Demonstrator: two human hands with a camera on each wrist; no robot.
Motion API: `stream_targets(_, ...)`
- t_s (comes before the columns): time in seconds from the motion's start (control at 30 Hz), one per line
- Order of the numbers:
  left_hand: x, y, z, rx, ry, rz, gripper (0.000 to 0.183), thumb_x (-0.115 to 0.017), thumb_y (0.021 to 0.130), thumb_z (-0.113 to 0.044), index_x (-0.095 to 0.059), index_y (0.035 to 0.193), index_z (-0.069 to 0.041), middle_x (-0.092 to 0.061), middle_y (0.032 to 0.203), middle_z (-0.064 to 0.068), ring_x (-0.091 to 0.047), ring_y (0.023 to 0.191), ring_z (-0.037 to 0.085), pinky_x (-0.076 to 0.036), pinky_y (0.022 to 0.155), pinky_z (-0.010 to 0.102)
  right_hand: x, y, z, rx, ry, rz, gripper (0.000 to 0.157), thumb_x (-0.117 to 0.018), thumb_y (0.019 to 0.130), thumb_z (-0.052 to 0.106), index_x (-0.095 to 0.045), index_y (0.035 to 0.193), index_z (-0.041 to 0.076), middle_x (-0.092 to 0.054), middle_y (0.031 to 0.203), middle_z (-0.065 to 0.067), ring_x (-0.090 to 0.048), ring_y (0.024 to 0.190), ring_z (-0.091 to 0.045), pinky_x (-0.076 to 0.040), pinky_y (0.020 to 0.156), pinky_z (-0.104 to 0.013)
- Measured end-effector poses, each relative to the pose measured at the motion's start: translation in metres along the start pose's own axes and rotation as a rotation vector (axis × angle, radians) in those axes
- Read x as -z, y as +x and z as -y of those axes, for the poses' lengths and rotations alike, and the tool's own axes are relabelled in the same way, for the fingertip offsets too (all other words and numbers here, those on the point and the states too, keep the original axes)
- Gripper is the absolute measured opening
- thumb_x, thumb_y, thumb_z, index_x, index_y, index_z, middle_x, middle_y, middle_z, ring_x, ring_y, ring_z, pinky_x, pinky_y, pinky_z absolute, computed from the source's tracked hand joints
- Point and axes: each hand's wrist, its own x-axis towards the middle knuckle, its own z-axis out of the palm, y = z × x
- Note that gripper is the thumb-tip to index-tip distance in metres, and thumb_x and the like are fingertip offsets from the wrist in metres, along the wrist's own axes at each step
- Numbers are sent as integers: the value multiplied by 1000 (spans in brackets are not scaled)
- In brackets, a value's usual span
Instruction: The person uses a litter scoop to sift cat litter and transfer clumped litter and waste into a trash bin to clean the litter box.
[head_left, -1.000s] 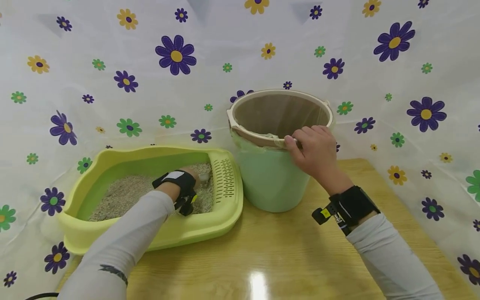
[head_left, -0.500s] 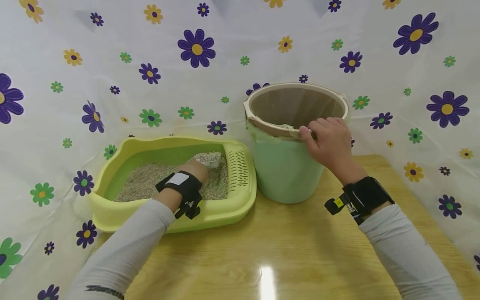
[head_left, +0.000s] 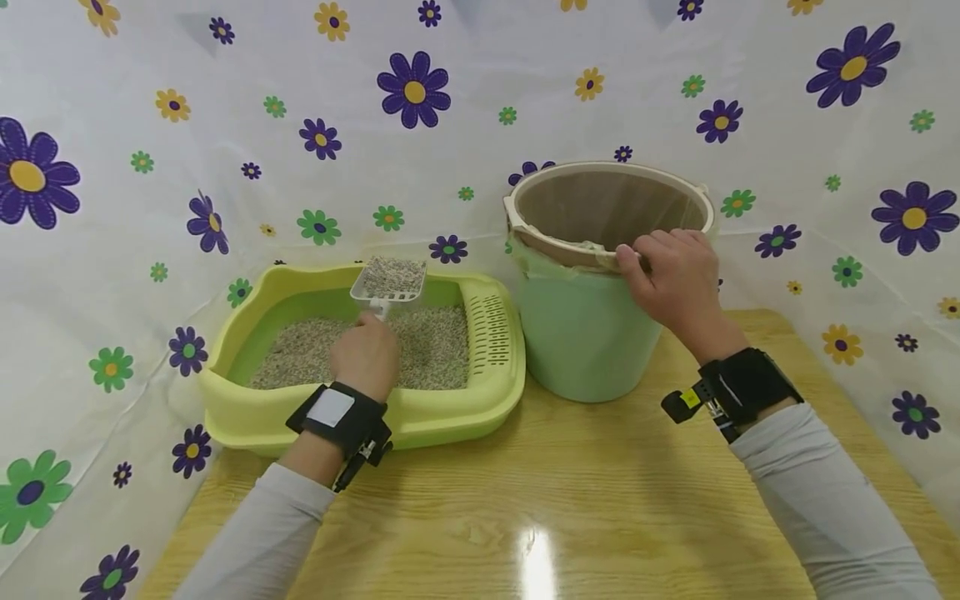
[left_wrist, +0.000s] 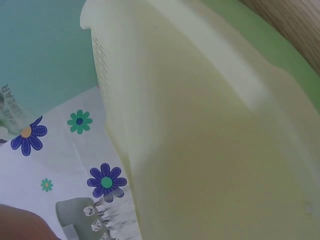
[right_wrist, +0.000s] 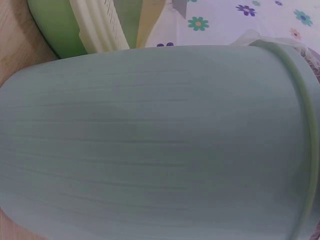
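Observation:
My left hand (head_left: 367, 354) grips the handle of a pale slotted litter scoop (head_left: 390, 279), heaped with grey litter, above the back of the yellow-green litter box (head_left: 420, 423). Loose cat litter (head_left: 438, 350) covers the box floor. In the left wrist view, the scoop's underside (left_wrist: 75, 212) shows at the bottom left, with blurred grains falling beside it. On the right, my right hand (head_left: 678, 279) holds the front rim of a green trash bin (head_left: 592, 342), thumb on the near side. The right wrist view is mostly the bin's ribbed wall (right_wrist: 160, 140).
The box and bin stand side by side on a wooden table (head_left: 465, 508). A thin bag edge (head_left: 558, 265) pokes out under the bin's beige rim ring (head_left: 517, 221). A flower-printed white sheet (head_left: 300, 75) hangs behind and along the sides.
My left hand has lifted the scoop out of the litter, bringing it up and leftward with a load. The right hand stays on the bin rim. The head view has shifted slightly left.

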Motion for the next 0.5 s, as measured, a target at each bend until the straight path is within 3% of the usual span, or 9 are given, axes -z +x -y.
stream_targets(0.17, -8, -5, 7, 49, -55, -66, 36, -45, 96, -16, -44, 108, 18, -59, 70, 26, -60, 54, 35, -44, 41, 42, -1, -1, 0, -1, 1, 3, 46, -42, 93, 36, -56, 63, 5, -49, 56, -10, -46, 59, -28, -42, 76, -44)
stream_targets(0.33, -16, -6, 12, 12, -80, -210, 28, -42, 98, -14, -44, 100, 14, -57, 66, 25, -58, 49, 36, -44, 41, 43, -1, -1, 0, -5, 5, -12, 45, -42, 93, 35, -55, 63, 5, -48, 56, -10, -46, 59, -28, -42, 76, -45)
stream_targets(0.5, -22, -5, 14, -9, -73, -336, 25, -40, 98, -13, -45, 98, 12, -53, 62, 20, -51, 42, 31, -34, 35, 37, -2, 0, 0, -3, 6, -40, 46, -41, 94, 36, -53, 61, 5, -45, 54, -9, -44, 57, -27, -40, 71, -43)
